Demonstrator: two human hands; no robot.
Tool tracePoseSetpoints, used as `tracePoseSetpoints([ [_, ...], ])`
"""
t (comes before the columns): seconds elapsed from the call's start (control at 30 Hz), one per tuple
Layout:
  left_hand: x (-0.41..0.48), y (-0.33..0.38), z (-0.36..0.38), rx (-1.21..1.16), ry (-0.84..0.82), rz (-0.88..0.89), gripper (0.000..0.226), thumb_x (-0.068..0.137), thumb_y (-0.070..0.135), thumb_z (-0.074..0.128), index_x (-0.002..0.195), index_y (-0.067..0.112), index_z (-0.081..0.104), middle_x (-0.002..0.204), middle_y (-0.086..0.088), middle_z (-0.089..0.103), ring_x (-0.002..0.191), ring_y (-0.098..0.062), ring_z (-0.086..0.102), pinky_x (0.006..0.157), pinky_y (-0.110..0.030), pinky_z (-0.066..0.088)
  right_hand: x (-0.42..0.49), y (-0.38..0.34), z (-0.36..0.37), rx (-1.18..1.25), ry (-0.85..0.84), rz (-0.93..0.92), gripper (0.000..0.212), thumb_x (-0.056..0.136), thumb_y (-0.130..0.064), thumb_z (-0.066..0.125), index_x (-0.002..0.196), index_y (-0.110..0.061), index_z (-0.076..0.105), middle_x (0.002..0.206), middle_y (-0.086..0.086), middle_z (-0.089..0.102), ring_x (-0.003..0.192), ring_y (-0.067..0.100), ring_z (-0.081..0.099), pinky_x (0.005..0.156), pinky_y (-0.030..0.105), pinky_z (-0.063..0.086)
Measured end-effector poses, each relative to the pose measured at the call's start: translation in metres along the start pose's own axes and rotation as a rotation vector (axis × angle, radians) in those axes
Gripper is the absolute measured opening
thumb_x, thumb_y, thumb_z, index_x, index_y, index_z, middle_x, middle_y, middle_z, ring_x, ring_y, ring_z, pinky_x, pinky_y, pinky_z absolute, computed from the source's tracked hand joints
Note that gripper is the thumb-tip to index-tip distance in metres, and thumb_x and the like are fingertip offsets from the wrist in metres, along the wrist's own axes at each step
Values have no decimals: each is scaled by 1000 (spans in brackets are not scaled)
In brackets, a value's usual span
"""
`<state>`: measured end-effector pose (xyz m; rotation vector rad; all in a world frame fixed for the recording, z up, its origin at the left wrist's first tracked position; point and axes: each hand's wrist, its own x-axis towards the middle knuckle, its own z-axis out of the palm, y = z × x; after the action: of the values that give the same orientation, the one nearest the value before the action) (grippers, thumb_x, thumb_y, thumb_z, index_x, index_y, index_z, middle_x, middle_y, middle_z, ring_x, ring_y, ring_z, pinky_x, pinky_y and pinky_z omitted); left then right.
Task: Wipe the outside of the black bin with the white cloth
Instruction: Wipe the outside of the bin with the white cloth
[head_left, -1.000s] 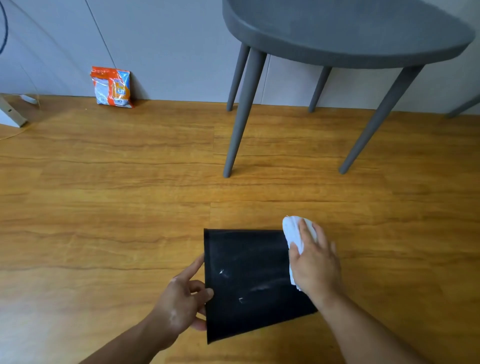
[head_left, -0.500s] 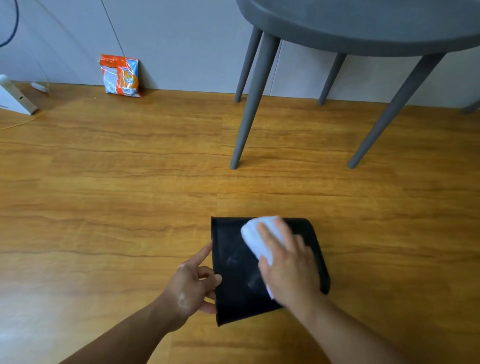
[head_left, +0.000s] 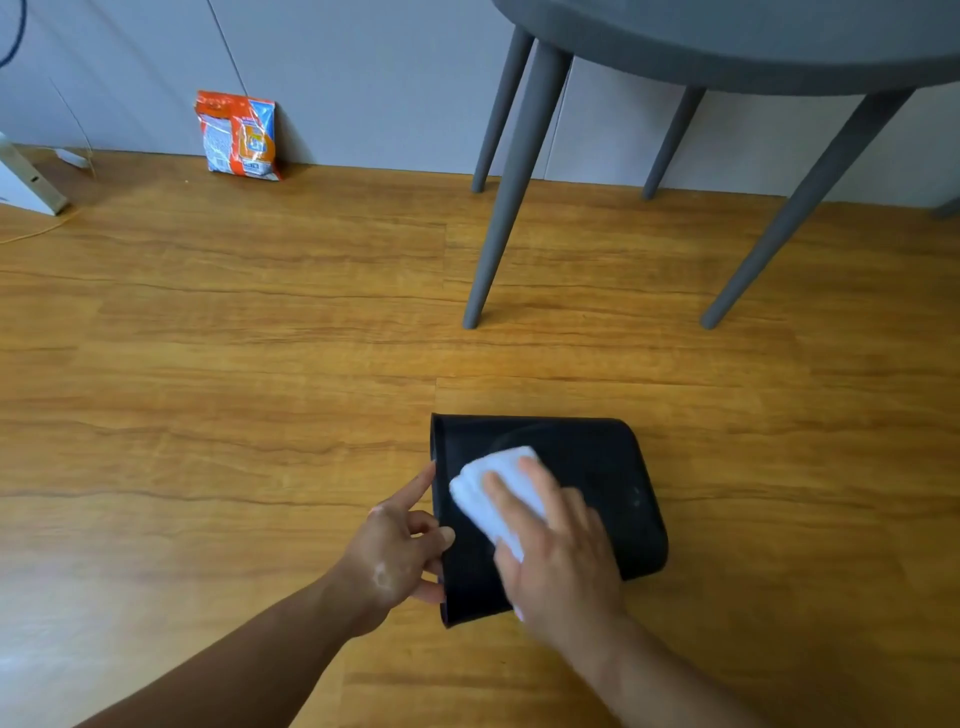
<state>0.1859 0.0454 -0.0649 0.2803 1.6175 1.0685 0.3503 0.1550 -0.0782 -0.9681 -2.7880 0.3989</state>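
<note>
The black bin lies on its side on the wooden floor, lower centre of the view. My right hand presses a folded white cloth flat against the bin's upturned side, near its left end. My left hand grips the bin's left edge, with the index finger stretched along it and the other fingers curled around the rim. The underside of the bin is hidden.
A grey table with slanted legs stands just beyond the bin. An orange and blue packet leans on the grey wall at the back left. A white object and a thin cable sit at the far left.
My right hand has slid the cloth leftward across the bin's side, from its right edge to near its left end. The bin has turned slightly under my hands.
</note>
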Motion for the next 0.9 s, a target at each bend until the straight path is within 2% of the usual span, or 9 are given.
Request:
tracePoseSetpoints([
  [0.17, -9, -6, 7, -88, -10, 1, 83, 97, -5, 61, 157, 42, 30, 84, -13, 65, 81, -37, 67, 66, -48, 64, 63, 36, -10, 6, 97, 446, 60, 91, -34, 61, 149, -34, 45, 152, 2, 37, 111, 31, 55, 84, 41, 53],
  [0.23, -9, -7, 9, -105, 0, -3, 83, 97, -7, 60, 158, 41, 30, 82, -14, 63, 79, -38, 67, 64, -49, 64, 68, 30, -10, -28, 98, 524, 60, 92, -35, 61, 149, -34, 43, 152, 4, 35, 113, 32, 52, 86, 41, 51],
  [0.33, -5, -7, 12, -82, 27, 12, 82, 97, -7, 60, 158, 39, 30, 73, -9, 61, 74, -34, 65, 61, -47, 63, 40, -16, 2, -67, 116, 395, 69, 88, -37, 66, 152, -34, 38, 156, 6, 31, 110, 28, 49, 87, 40, 50],
  [0.43, -6, -7, 12, -29, 33, 31, 82, 95, -11, 57, 157, 38, 35, 67, -5, 63, 66, -24, 66, 58, -40, 61, 3, -59, 17, 33, 91, 214, 75, 83, -36, 70, 151, -36, 38, 153, 4, 39, 104, 24, 52, 83, 39, 52],
  [0.53, -9, -7, 12, -3, 23, 40, 82, 95, -8, 58, 157, 40, 34, 70, -5, 65, 67, -24, 65, 62, -42, 63, 8, -53, 13, 52, 75, 134, 74, 85, -37, 68, 152, -37, 35, 154, 2, 37, 105, 23, 52, 84, 38, 52],
  [0.63, -7, -13, 11, -25, 49, 16, 81, 98, -4, 61, 156, 44, 30, 73, -6, 62, 70, -29, 62, 66, -50, 65, 45, -30, 10, -4, 74, 195, 69, 89, -38, 63, 152, -37, 33, 155, 1, 33, 111, 25, 49, 88, 38, 49],
  [0.73, -7, -15, 12, -32, 56, 19, 83, 98, -3, 61, 159, 42, 28, 81, -12, 61, 74, -33, 63, 65, -49, 64, 83, -14, 8, 2, 56, 309, 63, 92, -38, 61, 150, -35, 37, 151, 2, 36, 117, 29, 50, 91, 40, 49],
  [0.83, -3, -13, 10, -52, 61, 19, 84, 97, -5, 62, 159, 40, 28, 80, -13, 64, 76, -36, 66, 63, -50, 64, 78, -15, 7, -26, 58, 270, 65, 91, -38, 62, 150, -34, 38, 150, 3, 37, 113, 28, 51, 89, 39, 50],
  [0.9, -3, -12, 10, -56, 48, 32, 83, 96, -5, 62, 158, 40, 29, 78, -13, 64, 76, -35, 64, 60, -48, 63, 49, -21, 5, -21, 66, 181, 69, 89, -40, 65, 152, -35, 38, 151, 3, 37, 109, 26, 52, 88, 38, 52],
])
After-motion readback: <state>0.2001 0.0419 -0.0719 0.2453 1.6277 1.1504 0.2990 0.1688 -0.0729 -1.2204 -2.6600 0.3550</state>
